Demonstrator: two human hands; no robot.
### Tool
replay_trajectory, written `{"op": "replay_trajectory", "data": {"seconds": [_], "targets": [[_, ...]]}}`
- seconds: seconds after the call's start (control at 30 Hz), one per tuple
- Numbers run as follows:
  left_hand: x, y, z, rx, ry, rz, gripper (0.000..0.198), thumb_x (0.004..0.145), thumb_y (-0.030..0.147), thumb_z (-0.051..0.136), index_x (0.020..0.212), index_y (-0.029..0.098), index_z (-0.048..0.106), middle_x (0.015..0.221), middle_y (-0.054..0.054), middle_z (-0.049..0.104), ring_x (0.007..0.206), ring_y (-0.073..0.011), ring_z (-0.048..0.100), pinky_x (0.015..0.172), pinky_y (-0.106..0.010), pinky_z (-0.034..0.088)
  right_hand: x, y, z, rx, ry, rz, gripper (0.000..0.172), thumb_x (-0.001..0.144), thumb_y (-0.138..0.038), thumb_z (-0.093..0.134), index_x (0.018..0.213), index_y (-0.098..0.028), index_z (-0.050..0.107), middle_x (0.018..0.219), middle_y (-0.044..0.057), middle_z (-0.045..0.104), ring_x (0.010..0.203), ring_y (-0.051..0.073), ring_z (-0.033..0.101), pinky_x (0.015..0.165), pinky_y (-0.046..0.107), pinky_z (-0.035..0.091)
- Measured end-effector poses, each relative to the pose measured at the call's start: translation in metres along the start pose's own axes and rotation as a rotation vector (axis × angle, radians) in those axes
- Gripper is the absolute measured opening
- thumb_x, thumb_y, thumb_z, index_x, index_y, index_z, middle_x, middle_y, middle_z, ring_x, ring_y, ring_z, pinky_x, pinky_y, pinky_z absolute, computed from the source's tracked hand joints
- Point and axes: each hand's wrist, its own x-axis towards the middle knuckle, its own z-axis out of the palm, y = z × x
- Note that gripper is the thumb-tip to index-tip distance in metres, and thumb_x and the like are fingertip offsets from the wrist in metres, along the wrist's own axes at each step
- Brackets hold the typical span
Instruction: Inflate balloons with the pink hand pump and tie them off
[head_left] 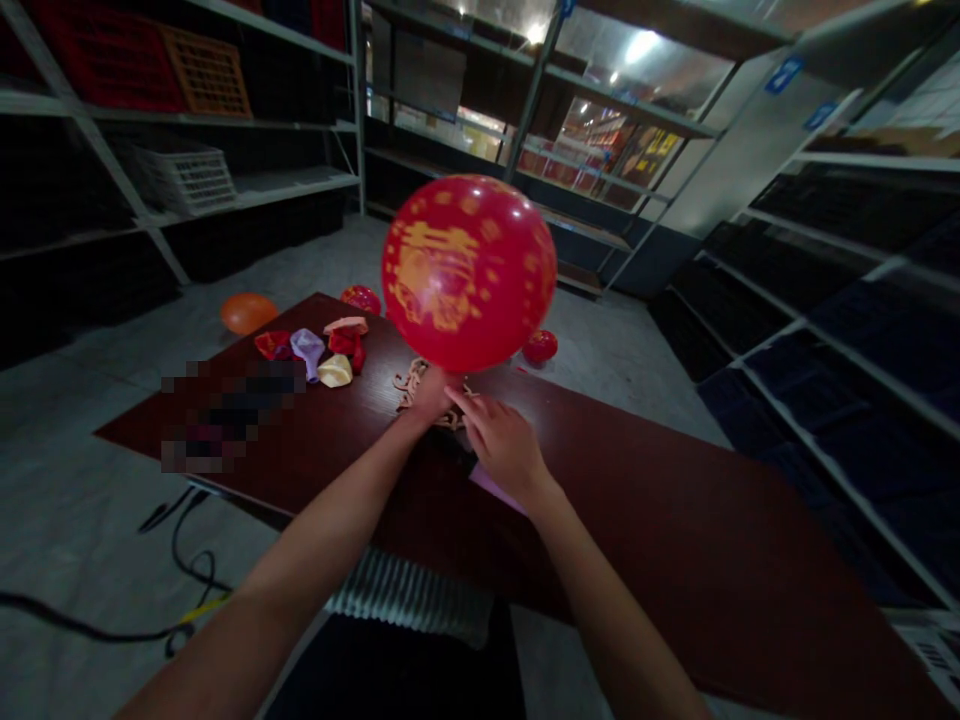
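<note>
As the head view shows, the left hand (433,393) grips the red balloon (471,275) at its lower end, the neck itself hidden, and holds it up over the table (637,450). With its index finger stretched toward the left hand, the right hand (504,440) is close beside; whether it pinches anything cannot be told. Tan pieces (405,388) lie beneath the hands, a purple strip (497,488) under the right wrist. Further left on the table are limp balloons, among them a lilac one (307,348) and a cream one (335,371). Beyond its edge sits an orange balloon (247,314).
</note>
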Motion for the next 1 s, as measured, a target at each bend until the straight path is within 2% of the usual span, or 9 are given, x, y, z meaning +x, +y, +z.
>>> {"op": "replay_trajectory", "data": {"seconds": [0.07,0.1,0.2,0.33,0.47,0.57,0.67,0.8,1.0], "targets": [[-0.006,0.000,0.005,0.267,-0.032,0.030,0.015,0.081,0.008,0.059,0.072,0.018,0.067,0.087,-0.012,0.073,0.097,-0.0292,0.068,0.089,-0.038,0.053,0.013,0.005,0.002,0.009,0.034,0.007,0.058,0.100,-0.018,0.041,0.155,-0.036,0.042,0.130,0.003,0.070,0.113,0.020,0.065,0.100,0.034,0.049],[-0.009,0.001,0.008,0.369,-0.051,0.023,0.016,0.080,0.006,0.059,0.076,0.016,0.070,0.093,-0.015,0.074,0.101,-0.0322,0.068,0.092,-0.042,0.052,0.017,0.008,0.003,-0.003,0.039,0.025,0.061,0.098,-0.016,0.043,0.155,-0.038,0.043,0.130,0.002,0.071,0.112,0.020,0.065,0.098,0.034,0.050],[-0.015,0.005,0.013,0.648,-0.146,0.040,0.019,0.084,0.004,0.056,0.085,0.010,0.075,0.094,-0.023,0.073,0.095,-0.0387,0.071,0.086,-0.049,0.054,0.024,0.020,0.004,-0.084,0.010,0.099,0.065,0.094,-0.014,0.046,0.154,-0.041,0.044,0.122,0.003,0.074,0.098,0.021,0.070,0.087,0.034,0.053],[-0.020,0.014,0.015,0.863,-0.275,0.130,0.024,0.092,0.009,0.054,0.098,0.007,0.077,0.093,-0.025,0.072,0.087,-0.0402,0.072,0.076,-0.048,0.056,0.020,0.042,0.004,-0.143,-0.007,0.153,0.061,0.095,-0.021,0.050,0.152,-0.042,0.046,0.107,0.003,0.078,0.085,0.022,0.070,0.077,0.034,0.052],[-0.024,0.021,0.014,0.959,-0.387,0.226,0.026,0.097,0.013,0.053,0.094,0.010,0.079,0.089,-0.023,0.073,0.090,-0.0399,0.072,0.074,-0.046,0.055,0.009,0.060,0.007,-0.027,-0.021,0.244,0.044,0.097,-0.030,0.053,0.138,-0.041,0.062,0.102,0.001,0.079,0.085,0.022,0.072,0.077,0.034,0.051],[-0.026,0.025,0.013,1.041,-0.440,0.326,0.025,0.098,0.015,0.054,0.097,0.010,0.079,0.094,-0.023,0.073,0.089,-0.0403,0.072,0.073,-0.046,0.055,0.003,0.065,0.010,0.058,-0.049,0.266,0.035,0.100,-0.035,0.050,0.130,-0.038,0.067,0.113,0.002,0.076,0.091,0.022,0.072,0.079,0.034,0.050],[-0.026,0.029,0.014,1.046,-0.445,0.376,0.028,0.103,0.024,0.054,0.103,0.010,0.078,0.097,-0.023,0.074,0.092,-0.0400,0.072,0.075,-0.045,0.056,0.001,0.067,0.011,0.140,-0.058,0.280,0.035,0.104,-0.037,0.043,0.126,-0.033,0.069,0.122,0.005,0.072,0.095,0.022,0.070,0.080,0.033,0.050],[-0.027,0.035,0.012,1.007,-0.461,0.391,0.031,0.105,0.029,0.052,0.114,0.010,0.075,0.103,-0.022,0.074,0.094,-0.0372,0.072,0.078,-0.042,0.054,0.002,0.072,0.016,0.268,-0.046,0.282,0.031,0.104,-0.033,0.045,0.118,-0.027,0.071,0.126,0.008,0.066,0.101,0.021,0.068,0.084,0.032,0.050],[-0.027,0.036,0.006,0.920,-0.507,0.401,0.021,0.102,0.025,0.058,0.103,0.015,0.076,0.093,-0.016,0.075,0.085,-0.0316,0.071,0.074,-0.036,0.052,0.005,0.081,0.028,0.516,0.032,0.272,0.021,0.098,-0.025,0.054,0.104,-0.026,0.074,0.116,0.005,0.067,0.103,0.016,0.064,0.088,0.028,0.049]]}}
